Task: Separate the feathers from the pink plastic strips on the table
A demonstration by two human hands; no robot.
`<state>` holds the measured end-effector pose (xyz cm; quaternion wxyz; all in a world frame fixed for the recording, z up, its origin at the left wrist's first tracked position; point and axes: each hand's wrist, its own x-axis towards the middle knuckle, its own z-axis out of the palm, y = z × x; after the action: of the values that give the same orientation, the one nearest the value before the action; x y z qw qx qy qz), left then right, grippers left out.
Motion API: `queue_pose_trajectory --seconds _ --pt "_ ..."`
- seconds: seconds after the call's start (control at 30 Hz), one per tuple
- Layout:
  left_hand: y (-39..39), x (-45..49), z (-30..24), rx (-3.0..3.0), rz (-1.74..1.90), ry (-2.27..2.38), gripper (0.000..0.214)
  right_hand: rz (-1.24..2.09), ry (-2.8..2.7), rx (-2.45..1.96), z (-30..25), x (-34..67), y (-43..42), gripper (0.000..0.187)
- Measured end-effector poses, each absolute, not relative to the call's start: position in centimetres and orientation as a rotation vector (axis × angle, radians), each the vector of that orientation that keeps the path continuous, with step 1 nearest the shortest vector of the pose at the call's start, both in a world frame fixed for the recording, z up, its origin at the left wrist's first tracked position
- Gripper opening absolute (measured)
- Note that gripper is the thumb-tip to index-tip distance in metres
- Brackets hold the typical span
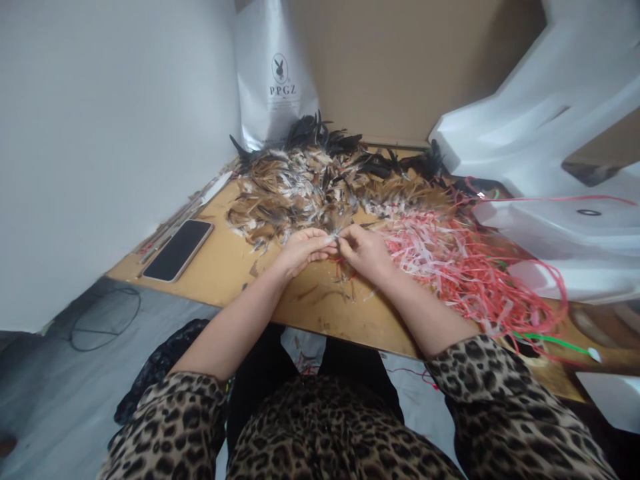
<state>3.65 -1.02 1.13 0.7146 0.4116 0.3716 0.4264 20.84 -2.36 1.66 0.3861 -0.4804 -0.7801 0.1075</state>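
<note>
Over the front of the table, my left hand [307,250] and my right hand [367,252] meet with fingers pinched together. Between their fingertips is a small feather [340,222], brownish with a pale, whitish base; its finer details are too small to tell. Just beyond my hands lies a large heap of brown, white and black feathers [280,193]. A tangle of pink, red and white plastic strips [440,260] spreads to the right of my right hand. Small dark feather scraps [335,292] litter the tabletop under my wrists.
On the left of the table [235,267] lies a phone [179,251], screen dark. A white printed bag [275,73] stands behind the feathers. At the right is a white machine [545,207], with a green strip [560,343] near it. White wall panels [120,120] border the left.
</note>
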Motion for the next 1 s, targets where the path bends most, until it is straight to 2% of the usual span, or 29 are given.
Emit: queue_pose_trajectory --seconds 0.13,0.33,0.43,0.63,0.77,1.0 --pt "-0.8 3.5 1.1 0.815 0.972 0.748 0.023 0.522 -1.748 -1.139 1.8 20.6 -2.1 0.011" --pt "-0.8 3.3 1.7 0.598 0.955 0.609 0.014 1.305 -1.22 -1.034 2.2 20.7 -1.3 0.026" --pt "-0.9 3.2 1.6 0.594 0.902 0.582 0.013 1.504 -1.209 -0.936 2.3 20.4 -1.5 0.028" --pt "-1.2 3.6 1.0 0.809 0.811 0.598 0.015 1.419 -1.13 -0.971 2.2 19.8 -1.7 0.031" --pt "-1.2 4.0 0.8 0.994 0.917 0.754 0.026 1.316 -1.166 -1.031 1.8 20.0 -1.5 0.03" --pt "-1.1 4.4 0.4 1.22 1.062 0.982 0.029 1.144 -1.396 -1.15 1.9 19.8 -1.7 0.023"
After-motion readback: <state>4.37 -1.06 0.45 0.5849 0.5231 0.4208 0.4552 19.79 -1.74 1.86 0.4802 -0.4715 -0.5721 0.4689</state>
